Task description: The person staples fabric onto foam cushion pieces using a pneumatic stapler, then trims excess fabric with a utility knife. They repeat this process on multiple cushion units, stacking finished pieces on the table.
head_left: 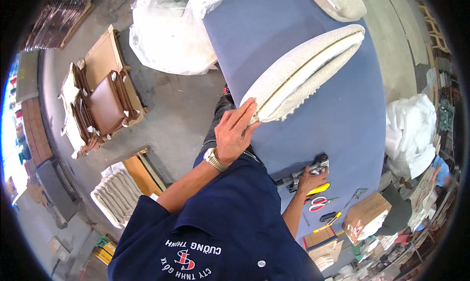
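Note:
A beige fabric cushion (289, 68) stands on edge across the blue-grey table (338, 119), its long side open and a white inner strip showing. The fabric is frayed along its lower right edge. My left hand (234, 136), with a watch at the wrist, grips the near end of this cushion between thumb and fingers. Farther right, my right hand (312, 181) is wrapped round a metallic staple gun (321, 159) lying low over the table; its underside is partly hidden. Beside that hand are a yellow-handled tool (319, 188) and red-handled scissors (318, 204).
Another beige cushion (338, 2) sits at the table's far end. A yellow cutter (327, 222) and a cardboard box (367, 217) are at the right. White plastic bags (171, 31) stand left of the table. Brown padded panels (105, 105) are stacked on the floor.

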The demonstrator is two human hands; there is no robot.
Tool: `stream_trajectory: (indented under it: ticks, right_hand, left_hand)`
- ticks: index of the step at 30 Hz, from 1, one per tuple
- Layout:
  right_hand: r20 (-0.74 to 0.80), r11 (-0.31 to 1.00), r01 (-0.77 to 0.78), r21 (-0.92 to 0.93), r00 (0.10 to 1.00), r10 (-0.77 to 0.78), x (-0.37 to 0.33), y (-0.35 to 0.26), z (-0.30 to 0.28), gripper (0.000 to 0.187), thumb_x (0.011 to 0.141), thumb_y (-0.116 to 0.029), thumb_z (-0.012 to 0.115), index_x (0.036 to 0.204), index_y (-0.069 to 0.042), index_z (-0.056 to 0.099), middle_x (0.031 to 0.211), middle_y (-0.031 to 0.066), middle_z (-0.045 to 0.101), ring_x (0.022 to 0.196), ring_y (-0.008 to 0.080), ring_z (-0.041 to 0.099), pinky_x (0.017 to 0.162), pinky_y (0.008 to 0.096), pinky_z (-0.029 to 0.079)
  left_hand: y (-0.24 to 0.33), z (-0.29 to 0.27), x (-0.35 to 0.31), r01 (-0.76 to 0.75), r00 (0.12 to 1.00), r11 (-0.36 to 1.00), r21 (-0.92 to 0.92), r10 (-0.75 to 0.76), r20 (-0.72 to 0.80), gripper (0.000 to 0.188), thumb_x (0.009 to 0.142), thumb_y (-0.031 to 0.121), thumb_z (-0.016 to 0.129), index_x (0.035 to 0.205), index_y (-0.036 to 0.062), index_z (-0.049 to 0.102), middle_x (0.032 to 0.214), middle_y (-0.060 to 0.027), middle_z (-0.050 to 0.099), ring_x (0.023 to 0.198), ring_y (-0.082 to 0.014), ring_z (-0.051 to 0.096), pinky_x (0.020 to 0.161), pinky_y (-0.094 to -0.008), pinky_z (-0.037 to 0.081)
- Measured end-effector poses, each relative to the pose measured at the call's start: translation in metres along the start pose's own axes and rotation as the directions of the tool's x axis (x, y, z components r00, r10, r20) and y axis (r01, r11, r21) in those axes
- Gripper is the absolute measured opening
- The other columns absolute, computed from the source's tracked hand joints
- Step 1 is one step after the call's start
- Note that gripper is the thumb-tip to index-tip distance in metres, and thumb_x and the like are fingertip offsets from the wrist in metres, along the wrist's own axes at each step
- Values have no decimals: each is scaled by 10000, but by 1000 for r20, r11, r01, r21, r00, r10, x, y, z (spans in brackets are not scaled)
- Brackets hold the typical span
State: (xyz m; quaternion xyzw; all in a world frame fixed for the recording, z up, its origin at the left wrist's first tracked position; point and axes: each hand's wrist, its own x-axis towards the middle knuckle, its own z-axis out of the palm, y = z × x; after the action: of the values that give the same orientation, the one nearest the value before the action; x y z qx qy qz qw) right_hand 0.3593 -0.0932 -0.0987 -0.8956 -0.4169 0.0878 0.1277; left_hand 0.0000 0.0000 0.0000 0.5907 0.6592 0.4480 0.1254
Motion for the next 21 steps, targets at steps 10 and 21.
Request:
stream_trajectory:
  ticks: [10,21]
  right_hand:
    - [442,558,-387,734,896,42,5,-119,-89,480,862,-81,812,1283,21,607,960,72,686,769,140,623,688,291,521]
    - [497,667,87,740,598,-629,-22,-247,-112,488,845,-56,801,1298,20,636,1171,124,732,1045,182,709,913,329,556]
  left_hand:
    - [4,0,-3,82,993,985,-151,-95,-75,448,740,22,885,1154,21,713,1243,-130,741,945,-233,711,824,-330,562]
    - [3,-7,4,89,994,987,-137,-80,71,457,768,-2,822,1213,28,724,1327,-119,708,948,-243,695,824,-333,536]
